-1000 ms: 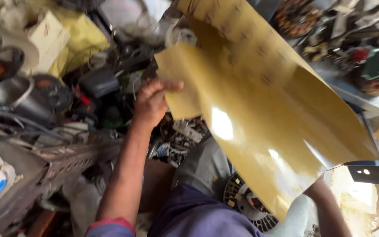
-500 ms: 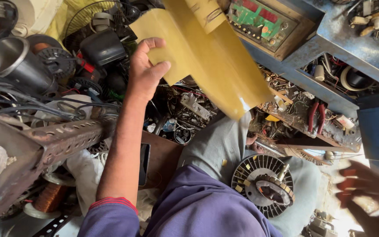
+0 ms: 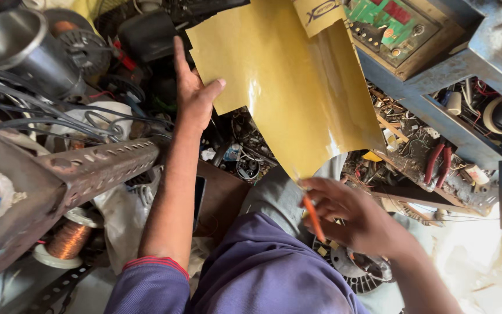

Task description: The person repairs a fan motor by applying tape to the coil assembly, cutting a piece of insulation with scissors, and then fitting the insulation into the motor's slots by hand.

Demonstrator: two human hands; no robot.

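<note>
Seen from the head camera, the left hand [image 3: 192, 96] pinches the left edge of a glossy yellow sheet [image 3: 286, 87] between thumb and fingers, keeping it raised and spread above the cluttered floor. The right hand [image 3: 350, 215] grips an orange pen [image 3: 312, 216] just under the sheet's lower corner, fingers closed round it. A circuit board [image 3: 393, 26] sits behind, copper wire coil [image 3: 68, 239] at lower left.

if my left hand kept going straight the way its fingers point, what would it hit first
Probably the dark, boxy plastic housing just beyond the left hand, which holds the glossy yellow sheet; depth is unclear from this view.
</note>
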